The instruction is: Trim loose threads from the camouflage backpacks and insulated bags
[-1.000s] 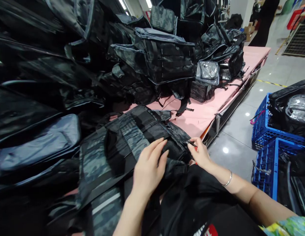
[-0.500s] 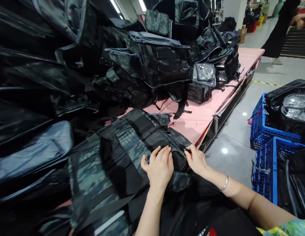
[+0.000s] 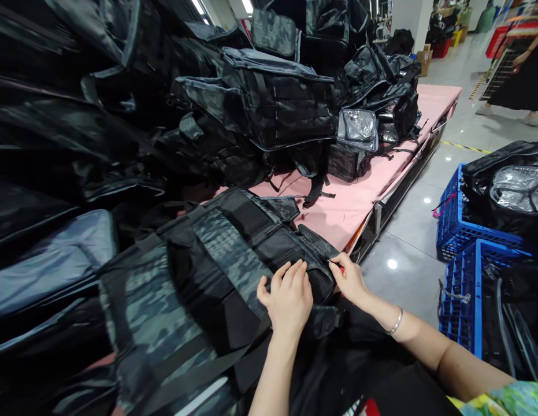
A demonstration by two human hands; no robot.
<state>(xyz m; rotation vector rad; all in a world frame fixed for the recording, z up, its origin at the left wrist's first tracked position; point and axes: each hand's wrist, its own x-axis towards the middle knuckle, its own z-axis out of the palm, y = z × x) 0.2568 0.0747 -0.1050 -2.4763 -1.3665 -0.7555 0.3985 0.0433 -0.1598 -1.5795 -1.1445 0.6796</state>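
Observation:
A black and dark camouflage backpack (image 3: 225, 254) lies flat in front of me, with wide camouflage straps and a mesh side pocket (image 3: 319, 283). My left hand (image 3: 290, 294) rests on it with bent, parted fingers, pressing the fabric beside the mesh pocket. At the bag's right edge my right hand (image 3: 350, 280) is closed in a pinch round a small tool. Only a bit of red and a shiny tip show, so its kind is unclear. The tip touches or nearly touches the edge of the bag.
Similar bags (image 3: 290, 110) are heaped behind and to the left on a pink-covered table (image 3: 437, 98). Blue crates (image 3: 462, 312) with bags stand on the floor at right. Farther off, a person in dark clothing (image 3: 522, 81) is beside a wire cart.
Both hands stay at the same spot on the backpack, with only a slight shift. The view has moved a little. The person in the background has moved to the right.

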